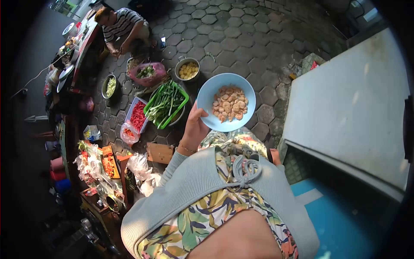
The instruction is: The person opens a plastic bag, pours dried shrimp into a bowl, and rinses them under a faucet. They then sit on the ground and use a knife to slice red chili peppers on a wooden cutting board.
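My left hand [195, 127] grips the left rim of a light blue bowl [207, 93], its thumb over the inside edge. Peeled shrimp [231, 103] lie heaped in the bowl, which I hold out in front of my body. At my right hip, only a small part of my right hand [275, 156] shows past the grey cardigan; its fingers are too hidden to read. Left of the bowl, a green basket of green onions [166, 103] stands on the ground. Behind it is a metal pot of yellow chunks [188, 70], apart from my hand.
A person [123, 28] crouches at the far left. Near them are a pink bag of greens [148, 74] and a bowl of chopped vegetables [111, 87]. Red chillies [138, 115] sit in a white tray. A large white panel [349, 108] rises on the right above hexagonal paving [233, 41].
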{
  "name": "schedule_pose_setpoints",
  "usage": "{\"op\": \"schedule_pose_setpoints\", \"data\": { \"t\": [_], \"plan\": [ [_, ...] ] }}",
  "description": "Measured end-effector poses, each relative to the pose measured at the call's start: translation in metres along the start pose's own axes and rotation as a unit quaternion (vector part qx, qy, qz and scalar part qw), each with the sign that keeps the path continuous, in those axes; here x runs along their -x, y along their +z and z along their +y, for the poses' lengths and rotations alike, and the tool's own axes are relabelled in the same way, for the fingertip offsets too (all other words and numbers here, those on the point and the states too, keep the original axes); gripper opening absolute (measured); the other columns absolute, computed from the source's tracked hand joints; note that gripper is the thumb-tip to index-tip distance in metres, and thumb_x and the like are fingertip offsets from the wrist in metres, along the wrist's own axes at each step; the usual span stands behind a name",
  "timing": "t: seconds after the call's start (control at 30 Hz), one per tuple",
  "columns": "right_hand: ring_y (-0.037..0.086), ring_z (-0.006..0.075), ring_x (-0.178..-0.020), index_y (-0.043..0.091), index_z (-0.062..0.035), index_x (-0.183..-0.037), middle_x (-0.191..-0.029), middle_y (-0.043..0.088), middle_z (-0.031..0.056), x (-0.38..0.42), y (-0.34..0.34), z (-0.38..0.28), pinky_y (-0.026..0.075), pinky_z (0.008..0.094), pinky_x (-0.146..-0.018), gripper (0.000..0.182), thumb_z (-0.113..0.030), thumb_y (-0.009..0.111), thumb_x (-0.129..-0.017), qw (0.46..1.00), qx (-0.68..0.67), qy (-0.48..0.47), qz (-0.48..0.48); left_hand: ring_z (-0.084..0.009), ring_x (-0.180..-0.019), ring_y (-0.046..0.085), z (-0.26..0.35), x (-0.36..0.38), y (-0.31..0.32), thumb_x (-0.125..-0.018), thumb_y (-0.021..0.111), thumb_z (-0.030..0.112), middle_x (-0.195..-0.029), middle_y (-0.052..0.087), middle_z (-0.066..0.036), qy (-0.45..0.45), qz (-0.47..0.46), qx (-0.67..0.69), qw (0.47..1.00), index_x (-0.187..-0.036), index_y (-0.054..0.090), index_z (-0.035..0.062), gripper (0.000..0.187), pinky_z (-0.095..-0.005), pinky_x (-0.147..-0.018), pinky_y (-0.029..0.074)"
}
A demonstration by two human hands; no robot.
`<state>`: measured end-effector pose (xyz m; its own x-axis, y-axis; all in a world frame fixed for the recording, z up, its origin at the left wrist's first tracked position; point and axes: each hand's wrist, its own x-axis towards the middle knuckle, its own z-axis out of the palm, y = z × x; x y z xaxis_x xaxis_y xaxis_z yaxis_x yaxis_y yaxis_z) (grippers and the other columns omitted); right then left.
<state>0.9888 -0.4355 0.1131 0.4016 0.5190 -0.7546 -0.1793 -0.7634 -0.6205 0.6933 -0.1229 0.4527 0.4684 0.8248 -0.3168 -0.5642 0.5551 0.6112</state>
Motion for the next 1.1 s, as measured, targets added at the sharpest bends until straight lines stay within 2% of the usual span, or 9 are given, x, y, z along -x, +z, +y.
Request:
{"op": "schedule_pose_setpoints", "data": {
  "t": [0.07,0.23,0.33,0.37,0.47,0.53,0.6,0.83,1.1],
  "plan": [
    [0.060,0.0166,-0.053,0.058,-0.0062,-0.093,-0.072,0.058,0.0043,-0.049,-0.001,-0.080,0.039,0.0294,-0.037,0.015,-0.010,0.048,-0.084,0.998,0.017,0.063,-0.014,-0.0180,-0.105,0.049,0.003,-0.040,0.029,-0.069,0.042,-0.001,-0.114,0.051,-0.008,0.006,0.013,0.021,1.000,-0.127,0.040,0.0003,0.058,-0.0307,-0.095,0.038],
    [0.058,0.0126,-0.053,0.057,-0.0029,-0.103,-0.078,0.060,0.0041,-0.174,-0.009,-0.245,0.042,0.0253,-0.042,0.021,-0.015,0.050,-0.086,0.973,0.186,-0.131,-0.043,-0.0158,-0.106,0.048,0.023,-0.141,0.082,-0.068,0.043,-0.001,-0.115,0.050,-0.008,0.001,-0.021,-0.024,0.999,-0.128,0.038,0.0007,0.060,-0.0281,-0.093,0.038],
    [0.058,0.0118,-0.053,0.057,-0.0025,-0.104,-0.078,0.062,0.0046,-0.237,-0.020,-0.323,0.043,0.0239,-0.044,0.022,-0.015,0.051,-0.087,0.982,0.101,-0.157,-0.025,-0.0160,-0.106,0.049,0.023,-0.220,0.094,-0.068,0.043,-0.001,-0.116,0.050,-0.008,-0.032,-0.038,-0.037,0.998,-0.128,0.039,0.0007,0.060,-0.0285,-0.093,0.039],
    [0.058,0.0108,-0.054,0.058,-0.0028,-0.104,-0.078,0.063,0.0051,-0.250,-0.024,-0.336,0.043,0.0236,-0.044,0.022,-0.015,0.052,-0.087,0.986,0.074,-0.149,-0.010,-0.0169,-0.106,0.049,0.021,-0.238,0.103,-0.067,0.044,0.000,-0.116,0.050,-0.009,-0.056,0.030,-0.023,0.998,-0.128,0.039,0.0002,0.061,-0.0283,-0.092,0.040],
    [0.058,0.0138,-0.055,0.057,-0.0014,-0.103,-0.078,0.060,0.0057,-0.278,-0.048,-0.364,0.044,0.0253,-0.047,0.021,-0.014,0.053,-0.088,0.994,-0.044,-0.095,0.033,-0.0184,-0.107,0.049,0.025,-0.333,0.130,-0.068,0.044,0.000,-0.118,0.049,-0.010,-0.065,-0.062,-0.039,0.995,-0.129,0.038,0.0006,0.062,-0.0287,-0.092,0.041],
    [0.057,0.0113,-0.054,0.059,-0.0038,-0.102,-0.077,0.063,0.0053,-0.275,-0.059,-0.357,0.042,0.0241,-0.043,0.023,-0.019,0.045,-0.091,0.992,-0.057,0.038,0.104,-0.0183,-0.107,0.049,0.034,-0.389,0.170,-0.068,0.044,0.001,-0.118,0.049,-0.009,-0.086,-0.044,-0.024,0.995,-0.131,0.036,0.0019,0.063,-0.0283,-0.091,0.041],
    [0.057,0.0123,-0.059,0.061,-0.0038,-0.097,-0.079,0.063,0.0051,-0.287,-0.092,-0.320,0.045,0.0262,-0.049,0.023,-0.021,0.046,-0.092,0.969,0.234,-0.031,-0.077,-0.0175,-0.108,0.049,0.039,-0.433,0.196,-0.068,0.044,0.002,-0.118,0.048,-0.008,-0.126,-0.064,-0.071,0.987,-0.131,0.036,0.0033,0.064,-0.0284,-0.091,0.041],
    [0.058,0.0130,-0.058,0.059,-0.0042,-0.100,-0.080,0.063,0.0059,-0.333,-0.129,-0.326,0.045,0.0270,-0.049,0.023,-0.021,0.048,-0.091,0.977,0.179,-0.104,0.061,-0.0173,-0.108,0.049,0.035,-0.590,0.309,-0.067,0.045,0.002,-0.121,0.047,-0.008,-0.209,-0.158,-0.124,0.957,-0.134,0.034,0.0035,0.068,-0.0292,-0.092,0.042],
    [0.058,0.0138,-0.058,0.058,-0.0047,-0.104,-0.082,0.062,0.0070,-0.478,-0.192,-0.392,0.045,0.0280,-0.048,0.024,-0.022,0.051,-0.089,0.929,0.166,-0.256,0.211,-0.0231,-0.114,0.048,-0.017,-0.769,0.440,-0.065,0.044,0.005,-0.126,0.047,-0.014,-0.274,-0.218,-0.159,0.923,-0.134,0.033,-0.0012,0.070,-0.0316,-0.097,0.038]
  ]
}}
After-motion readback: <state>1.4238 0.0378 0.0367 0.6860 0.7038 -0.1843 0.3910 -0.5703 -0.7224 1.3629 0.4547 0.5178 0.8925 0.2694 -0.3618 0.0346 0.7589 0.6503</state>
